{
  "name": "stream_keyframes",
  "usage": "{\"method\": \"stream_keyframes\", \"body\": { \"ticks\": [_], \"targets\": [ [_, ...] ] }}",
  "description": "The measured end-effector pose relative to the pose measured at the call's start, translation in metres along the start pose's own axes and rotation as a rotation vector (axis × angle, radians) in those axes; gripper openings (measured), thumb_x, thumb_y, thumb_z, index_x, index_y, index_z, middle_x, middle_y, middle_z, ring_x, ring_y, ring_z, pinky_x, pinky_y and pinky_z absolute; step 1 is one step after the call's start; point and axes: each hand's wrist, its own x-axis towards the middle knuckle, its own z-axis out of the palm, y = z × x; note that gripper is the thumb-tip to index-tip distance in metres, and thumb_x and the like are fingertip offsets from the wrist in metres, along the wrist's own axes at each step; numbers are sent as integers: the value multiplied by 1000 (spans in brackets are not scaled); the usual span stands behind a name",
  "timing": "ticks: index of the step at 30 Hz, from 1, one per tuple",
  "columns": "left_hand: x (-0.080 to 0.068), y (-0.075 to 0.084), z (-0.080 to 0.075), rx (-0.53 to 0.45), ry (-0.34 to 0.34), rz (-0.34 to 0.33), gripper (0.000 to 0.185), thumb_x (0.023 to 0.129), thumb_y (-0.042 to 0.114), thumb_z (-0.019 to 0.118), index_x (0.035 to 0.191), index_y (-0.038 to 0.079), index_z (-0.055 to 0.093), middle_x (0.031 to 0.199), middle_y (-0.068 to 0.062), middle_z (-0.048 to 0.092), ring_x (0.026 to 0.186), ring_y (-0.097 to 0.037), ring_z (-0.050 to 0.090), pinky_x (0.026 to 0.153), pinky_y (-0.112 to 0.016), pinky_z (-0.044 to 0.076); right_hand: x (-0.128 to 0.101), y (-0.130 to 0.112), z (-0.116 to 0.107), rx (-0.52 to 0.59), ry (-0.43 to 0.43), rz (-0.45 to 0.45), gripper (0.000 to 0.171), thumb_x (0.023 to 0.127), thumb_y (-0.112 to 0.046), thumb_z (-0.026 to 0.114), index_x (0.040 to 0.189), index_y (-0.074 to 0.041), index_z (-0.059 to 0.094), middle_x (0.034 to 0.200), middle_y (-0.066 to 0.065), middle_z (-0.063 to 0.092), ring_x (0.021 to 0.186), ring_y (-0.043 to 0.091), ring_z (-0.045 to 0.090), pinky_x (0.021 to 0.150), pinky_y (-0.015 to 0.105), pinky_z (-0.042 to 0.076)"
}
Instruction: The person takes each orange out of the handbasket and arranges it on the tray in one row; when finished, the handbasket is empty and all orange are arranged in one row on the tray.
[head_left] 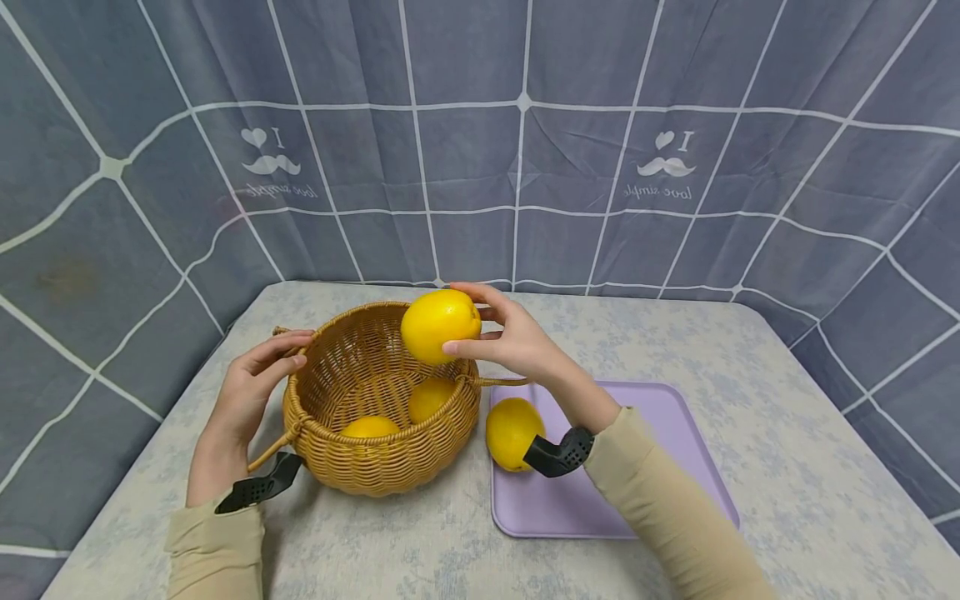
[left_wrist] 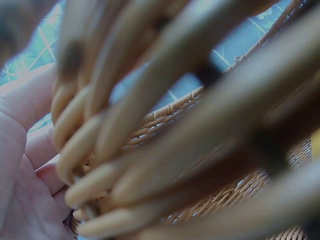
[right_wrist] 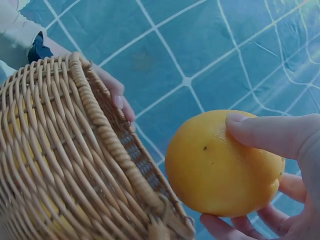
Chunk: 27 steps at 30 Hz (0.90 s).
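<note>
Between its thumb and fingers my right hand holds a yellow citrus fruit. The fruit hangs over the right rear rim of a round wicker basket. In the right wrist view, the thumb lies on top of the fruit, with fingertips beneath it. My left hand grips the basket's left rim, fingers over the edge. Blurred wicker strands fill most of the left wrist view, beside the left palm. Inside the basket lie two more yellow fruits, one in front and one at right.
A lilac tray lies right of the basket, partly beneath my right forearm. Another yellow fruit sits at its left side. The basket has looped side handles. A grey checked curtain hangs behind the patterned tabletop.
</note>
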Motion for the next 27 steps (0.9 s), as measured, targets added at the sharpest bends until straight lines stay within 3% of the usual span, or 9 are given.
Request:
{"method": "stream_keyframes", "body": {
  "ticks": [10,17,27],
  "targets": [
    [-1,0,1,-27,2,1,29,93,11,59,120,1,62,118,9,58,118,-11,42,88,-14,38,-29,11,-26,61,126,-3,68,79,-9,75,138,-17,42,133,5,39,109,25,52,87,34,51],
    [-1,1,2,-24,12,-7,29,93,11,60,120,1,62,118,9,59,118,-11,42,88,-13,38,-51,20,-41,102,220,-24,68,80,-5,74,137,-11,38,136,8,37,108,26,51,84,30,52],
    [-1,1,3,-32,6,-2,29,93,10,59,121,1,62,117,9,59,119,-10,42,88,-14,38,-85,40,-59,116,372,30,66,83,2,67,138,-6,32,132,9,43,116,21,44,87,21,48]
  ]
}}
